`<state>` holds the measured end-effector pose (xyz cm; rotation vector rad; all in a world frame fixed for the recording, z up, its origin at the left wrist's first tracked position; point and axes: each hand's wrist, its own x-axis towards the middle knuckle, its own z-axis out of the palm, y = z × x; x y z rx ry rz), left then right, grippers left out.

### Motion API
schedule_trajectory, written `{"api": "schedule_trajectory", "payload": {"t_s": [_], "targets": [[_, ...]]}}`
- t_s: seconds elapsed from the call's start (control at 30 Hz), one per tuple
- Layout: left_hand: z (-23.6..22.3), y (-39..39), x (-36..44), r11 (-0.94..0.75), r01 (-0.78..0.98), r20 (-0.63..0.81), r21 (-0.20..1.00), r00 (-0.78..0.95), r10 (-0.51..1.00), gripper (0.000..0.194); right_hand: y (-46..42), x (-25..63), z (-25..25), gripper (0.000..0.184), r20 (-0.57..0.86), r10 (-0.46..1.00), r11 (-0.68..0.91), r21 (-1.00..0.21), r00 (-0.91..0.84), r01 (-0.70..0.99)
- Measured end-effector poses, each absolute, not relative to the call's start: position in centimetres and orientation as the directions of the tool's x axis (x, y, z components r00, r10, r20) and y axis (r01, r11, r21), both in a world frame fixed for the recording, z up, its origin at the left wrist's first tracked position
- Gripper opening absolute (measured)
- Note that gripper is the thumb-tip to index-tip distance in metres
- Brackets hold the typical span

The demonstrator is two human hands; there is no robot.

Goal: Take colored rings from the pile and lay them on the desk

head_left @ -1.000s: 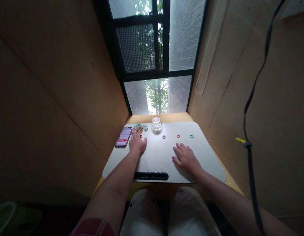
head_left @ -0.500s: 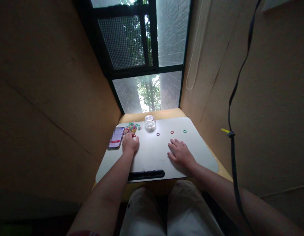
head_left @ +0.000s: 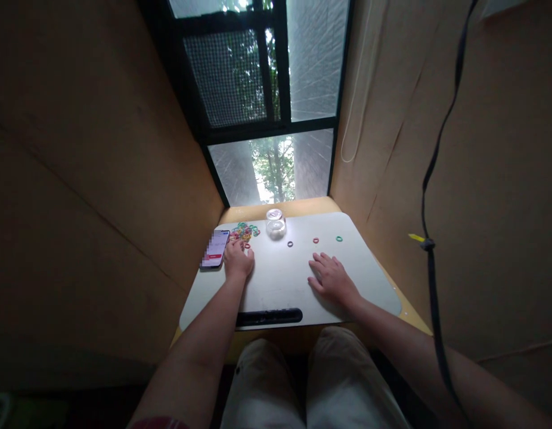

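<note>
A pile of small coloured rings (head_left: 245, 230), which look like hair ties, lies at the back left of the white table top (head_left: 276, 280). My left hand (head_left: 238, 260) rests at the near edge of this pile, with its thumb spread away from bent fingers and nothing visible held. Just beyond it lies a red ring (head_left: 247, 246). Flat on the board at the right is my right hand (head_left: 332, 279), fingers apart and holding nothing. Beyond it, a dark ring (head_left: 290, 243), a red ring (head_left: 316, 241) and a green ring (head_left: 339, 239) lie spaced in a row.
A clear rounded jar (head_left: 276, 226) stands at the back of the board. Left of my left hand lies a phone (head_left: 214, 250) with its screen lit. A black slot (head_left: 270, 316) runs along the near edge. At the right hangs a dark strap (head_left: 432, 286).
The whole view has shifted slightly, so everything sits a little farther right. Both hands stay in nearly the same places on the board.
</note>
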<state>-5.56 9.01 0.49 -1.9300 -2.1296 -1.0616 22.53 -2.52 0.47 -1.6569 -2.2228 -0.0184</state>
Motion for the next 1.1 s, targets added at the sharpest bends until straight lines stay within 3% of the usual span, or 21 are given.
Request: {"api": "schedule_trajectory", "payload": {"t_s": [0.27, 0.6, 1.1], "targets": [[0.5, 8.8, -4.9, -0.108, 0.939, 0.445, 0.326, -0.051, 0.894, 0.029, -2.4, 22.6, 0.1, 0.045, 0.297, 0.923, 0.313, -0.214, -0.244, 0.925], [1.2, 10.4, -4.8, -0.001, 0.961, 0.416, 0.276, -0.119, 0.901, 0.054, -2.1, 22.5, 0.1, 0.045, 0.3, 0.921, 0.315, -0.197, -0.249, 0.928], [0.6, 12.1, -5.5, -0.053, 0.955, 0.478, 0.293, -0.098, 0.873, 0.041, -2.0, 22.4, 0.6, 0.043, 0.276, 0.932, 0.303, -0.232, -0.236, 0.924]]}}
